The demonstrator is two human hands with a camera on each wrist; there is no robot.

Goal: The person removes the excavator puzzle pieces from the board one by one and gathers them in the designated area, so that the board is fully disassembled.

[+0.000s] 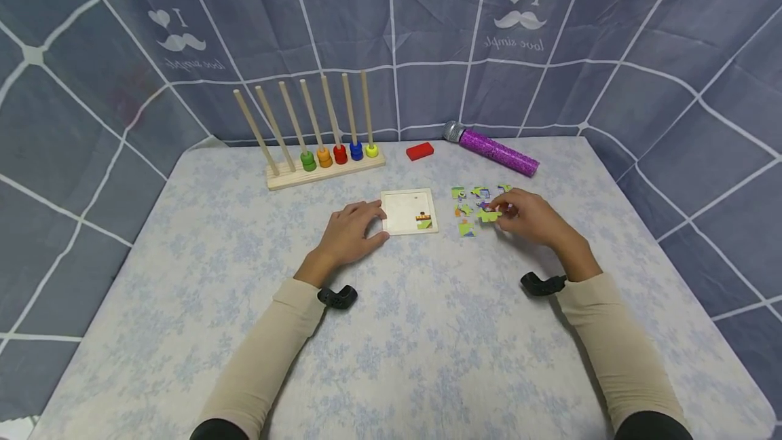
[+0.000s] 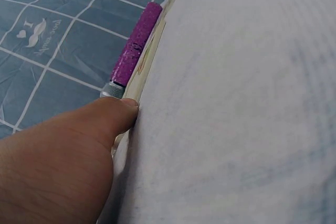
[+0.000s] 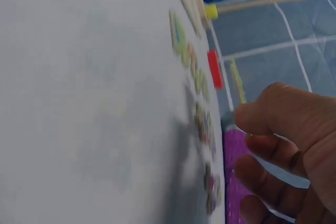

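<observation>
In the head view, my left hand (image 1: 351, 233) rests against the left side of a shallow wooden puzzle tray (image 1: 400, 212). Its thumb touches the tray's edge in the left wrist view. One colourful puzzle piece (image 1: 424, 224) lies in the tray's lower right corner. My right hand (image 1: 528, 217) pinches a green puzzle piece (image 1: 489, 215) between thumb and fingertip, raised over the loose pieces. That held piece (image 3: 237, 80) appears nearly edge-on in the right wrist view. Several loose puzzle pieces (image 1: 467, 229) lie right of the tray, some partly hidden by my right hand.
Behind the tray stands a wooden peg rack (image 1: 326, 170) with coloured rings and tall pegs. A red block (image 1: 419, 151) and a purple glittery microphone (image 1: 497, 152) lie toward the back edge. A patterned cloth covers the table (image 1: 397, 331), and grey-blue curtains (image 1: 427, 32) surround it.
</observation>
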